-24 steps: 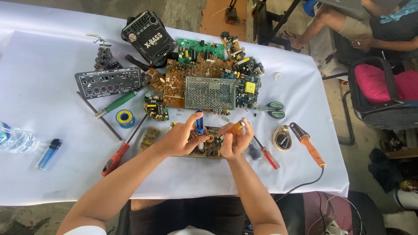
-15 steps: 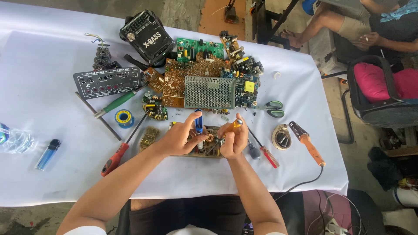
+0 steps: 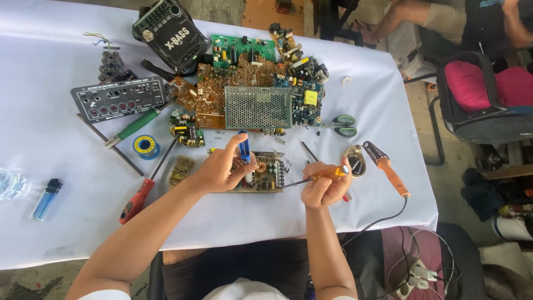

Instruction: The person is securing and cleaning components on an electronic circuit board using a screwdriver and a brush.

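Observation:
My left hand [image 3: 221, 168] grips a blue-handled tool [image 3: 244, 148] upright over a small brown circuit board [image 3: 266, 175] near the table's front edge. My right hand [image 3: 325, 184] holds an orange-handled screwdriver [image 3: 328, 173] whose shaft points left to the board's right edge. The board lies flat on the white tablecloth between both hands, partly hidden by my left fingers.
A soldering iron [image 3: 391, 173] with its cord lies right of my right hand. Scissors [image 3: 340, 125], a metal mesh case [image 3: 258, 107], several circuit boards [image 3: 233, 72], a black radio [image 3: 169, 33], a red screwdriver [image 3: 137, 194], a green screwdriver [image 3: 133, 126], a solder reel [image 3: 146, 146] and a blue lighter [image 3: 46, 198] surround the work. Another person sits at the top right.
My right hand has drawn back to the right, off the board, with the orange screwdriver. The left hand stays on the blue tool over the board.

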